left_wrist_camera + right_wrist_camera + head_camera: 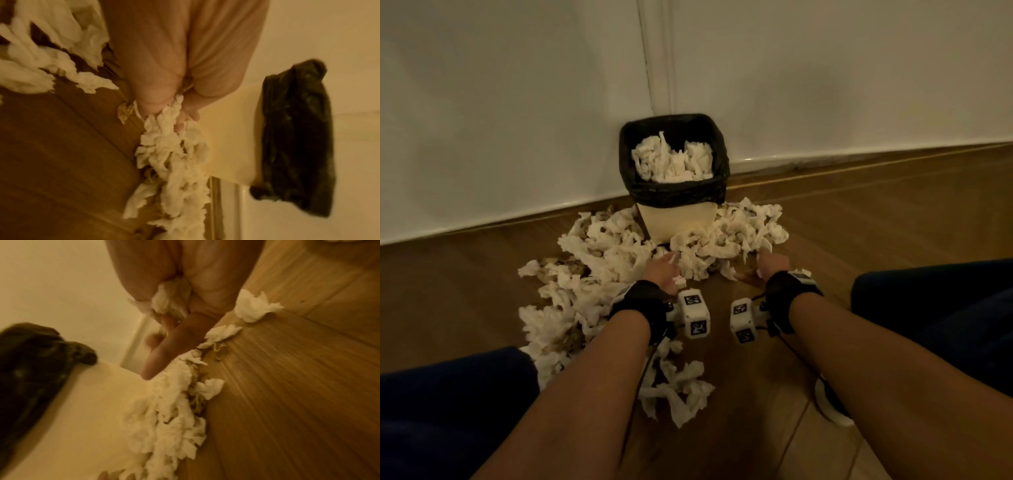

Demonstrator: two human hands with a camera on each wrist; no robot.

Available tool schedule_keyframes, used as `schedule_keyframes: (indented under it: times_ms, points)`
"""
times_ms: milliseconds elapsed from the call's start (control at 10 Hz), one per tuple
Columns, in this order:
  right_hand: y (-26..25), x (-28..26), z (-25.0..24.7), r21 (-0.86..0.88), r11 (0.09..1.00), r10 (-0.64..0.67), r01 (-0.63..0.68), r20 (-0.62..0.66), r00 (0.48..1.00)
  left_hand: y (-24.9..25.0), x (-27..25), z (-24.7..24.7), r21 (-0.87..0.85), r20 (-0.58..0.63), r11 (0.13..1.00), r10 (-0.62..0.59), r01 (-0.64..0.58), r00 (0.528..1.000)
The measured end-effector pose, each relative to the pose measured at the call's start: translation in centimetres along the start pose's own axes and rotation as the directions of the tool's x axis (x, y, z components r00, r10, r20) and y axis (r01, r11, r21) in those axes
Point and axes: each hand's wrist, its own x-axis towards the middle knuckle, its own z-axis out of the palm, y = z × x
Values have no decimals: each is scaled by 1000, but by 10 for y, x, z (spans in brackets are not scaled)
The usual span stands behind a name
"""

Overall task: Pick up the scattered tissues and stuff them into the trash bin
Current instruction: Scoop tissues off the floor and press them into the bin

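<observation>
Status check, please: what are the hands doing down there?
Both hands gripping tissues by the trash bin. Bin already heaped. Floor pile remains.

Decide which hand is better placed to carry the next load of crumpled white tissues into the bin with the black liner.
Probably the left hand: its fingers already pinch a strand of crumpled white tissues. The right hand holds only a small wad. Both are about equally near the cream bin with the black liner.

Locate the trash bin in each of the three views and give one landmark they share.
Head: trash bin at centre, against the wall, tissues heaped around its base.
Left wrist: right of centre, tipped sideways, liner rightward.
Right wrist: lower left, liner at left edge.
Shared landmark: the black bin liner.
</observation>
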Motion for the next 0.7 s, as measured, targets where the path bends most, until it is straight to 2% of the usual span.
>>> schedule_keyframes:
  times_ms: [100,200,300,400,500,600,700]
  points:
    - [-25,-8,2,107,994,-1,-2,32,999,16,-6,-3,-128,65,991,-14,23,998]
    - [-55,-19,4,30,992,-126,126,0,992,35,-15,-1,-274,52,960,-33,46,998]
    - [-88,-28,8,-7,979,-203,203,-52,978,45,-29,4,-342,32,937,-69,76,997]
    - [-115,-49,13,-216,906,-366,363,28,930,64,-36,6,-398,71,917,-9,37,997]
    - [-150,-60,23,-479,784,-497,395,-101,862,101,-46,6,-319,-95,934,140,-163,986]
    - [-181,-76,30,-376,825,-475,422,-59,878,147,-56,-1,-218,-237,926,258,-310,937]
    - [-203,-85,32,-34,884,-460,466,105,881,181,-57,-18,-125,-349,900,353,-417,868]
